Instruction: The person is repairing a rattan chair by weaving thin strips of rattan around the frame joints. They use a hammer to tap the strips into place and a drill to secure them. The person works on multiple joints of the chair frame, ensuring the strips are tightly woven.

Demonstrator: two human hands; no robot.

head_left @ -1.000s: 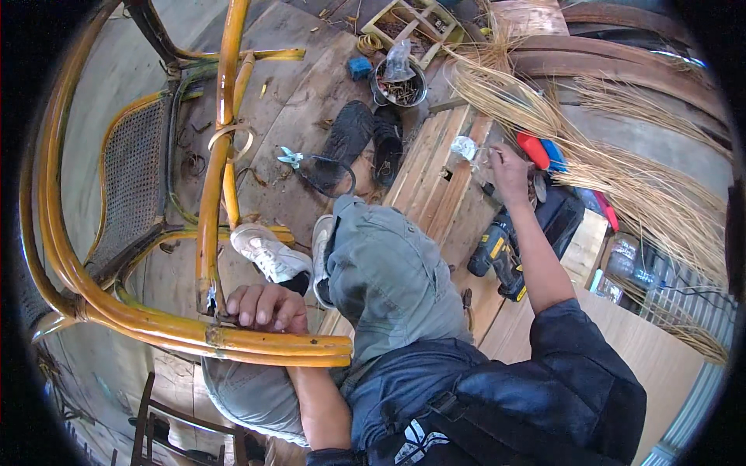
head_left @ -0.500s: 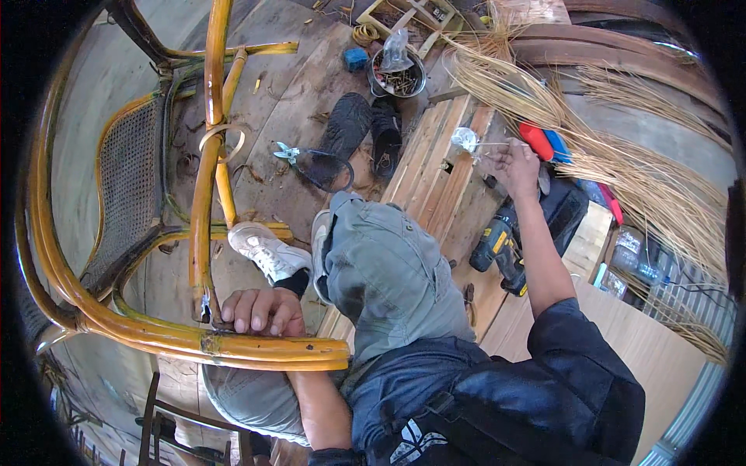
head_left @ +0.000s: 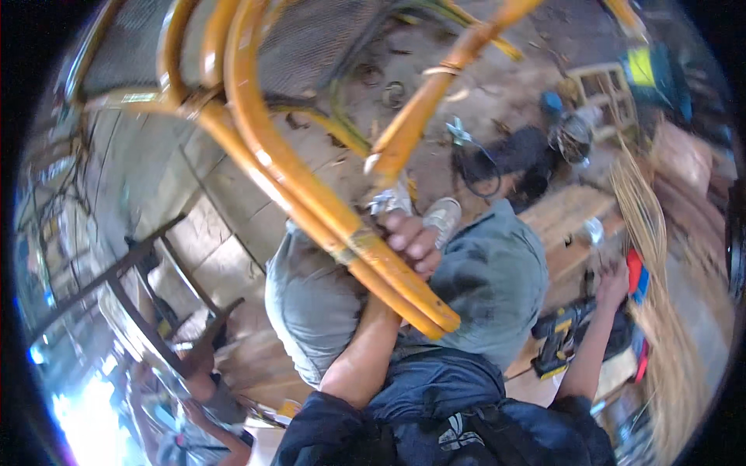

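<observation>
A glossy yellow-brown rattan chair frame (head_left: 303, 198) slants across my lap, its paired poles ending over my thigh. My left hand (head_left: 413, 242) is closed round the arm poles from below, its fingers curled up on the far side, next to the split lower end of an upright pole (head_left: 404, 151). Reaching out to the right, my right hand (head_left: 612, 279) is smeared by motion, close to a small clear plastic cup or bag (head_left: 594, 231) on the wooden bench (head_left: 571, 221). Whether it holds anything is not clear. Beside it are red (head_left: 634, 270) and blue handles.
Black-and-yellow power drills (head_left: 563, 338) lie below my right forearm. Long rattan strands (head_left: 649, 233) spread at the right. Pliers (head_left: 460, 132), dark shoes (head_left: 517, 163) and a bowl of small parts (head_left: 573, 138) are on the floor. Another person (head_left: 198, 412) sits at lower left near a dark wooden frame (head_left: 159, 287).
The whole view has swung leftward, bringing another person into sight at lower left. My left hand stays at the chair arm; my right hand remains out by the clear plastic.
</observation>
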